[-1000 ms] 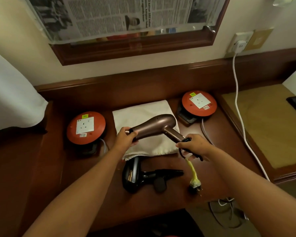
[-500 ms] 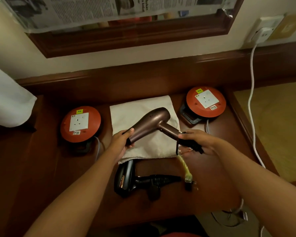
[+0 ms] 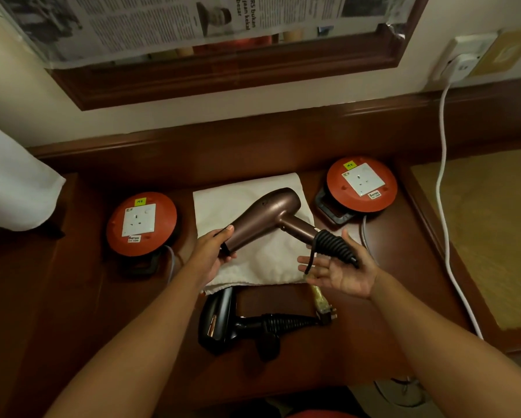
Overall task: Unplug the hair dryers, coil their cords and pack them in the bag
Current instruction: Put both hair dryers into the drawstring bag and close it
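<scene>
Above a white bag (image 3: 253, 236) on a wooden desk (image 3: 72, 312), a person holds a bronze dryer (image 3: 265, 218).

Left hand (image 3: 214, 254) grips the dryer's nozzle. Right hand (image 3: 340, 273) lies palm up, fingers spread, under the handle's coiled black cord (image 3: 331, 245), not clasping it. A black dryer (image 3: 223, 321), cord wound, lies on the desk just nearer than the bag. Two orange socket reels (image 3: 141, 224) (image 3: 361, 185) flank the bag.
</scene>
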Demonstrator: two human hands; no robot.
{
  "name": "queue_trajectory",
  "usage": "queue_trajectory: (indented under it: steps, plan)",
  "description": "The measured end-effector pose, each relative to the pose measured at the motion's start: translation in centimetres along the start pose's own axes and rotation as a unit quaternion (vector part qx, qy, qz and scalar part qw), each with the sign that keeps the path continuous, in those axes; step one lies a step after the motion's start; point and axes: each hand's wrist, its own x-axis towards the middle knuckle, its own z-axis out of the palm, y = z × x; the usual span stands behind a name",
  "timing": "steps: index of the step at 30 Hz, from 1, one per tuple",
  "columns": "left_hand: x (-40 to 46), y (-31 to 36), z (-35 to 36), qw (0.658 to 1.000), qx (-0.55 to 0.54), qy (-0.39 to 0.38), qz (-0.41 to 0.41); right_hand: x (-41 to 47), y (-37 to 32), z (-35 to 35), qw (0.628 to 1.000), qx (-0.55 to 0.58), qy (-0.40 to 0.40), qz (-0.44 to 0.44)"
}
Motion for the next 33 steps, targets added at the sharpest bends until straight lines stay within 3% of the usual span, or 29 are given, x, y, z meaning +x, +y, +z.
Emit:
queue_trajectory:
  steps: [5,8,15,18,20,22,27,33]
  plan:
    - [-0.8,0.2,-1.2,1.0,0.002,-0.019,-0.003,-0.5,-0.7,1.0,0.994,-0.049,0.09,-0.039]
    - [-1.7,0.3,-1.9,1.0,-0.001,-0.031,-0.005,-1.3,-1.6,2.0,0.968,-0.213,0.125,-0.048]
    - [-3.6,0.0,-3.3,0.998,0.014,-0.057,0.007,-3.7,-1.8,6.6,0.78,-0.612,0.129,-0.015]
    - [-4.1,-0.4,-3.9,0.998,0.007,-0.062,0.009,-4.3,-1.5,7.8,0.699,-0.703,0.13,-0.01]
    - [-4.5,-0.6,-4.1,0.998,-0.002,-0.069,0.008,-4.7,-0.9,8.4,0.675,-0.724,0.139,-0.011]
    - [-4.9,-0.7,-4.3,0.997,-0.009,-0.077,0.013,-4.6,-0.1,8.7,0.681,-0.718,0.143,-0.006]
    - [-5.0,-1.0,-5.1,0.996,0.011,-0.086,0.015,-4.8,1.8,7.9,0.743,-0.658,0.121,0.014]
    - [-5.0,-2.1,-5.0,0.994,0.02,-0.104,0.007,-5.0,2.6,8.5,0.718,-0.685,0.114,0.054]
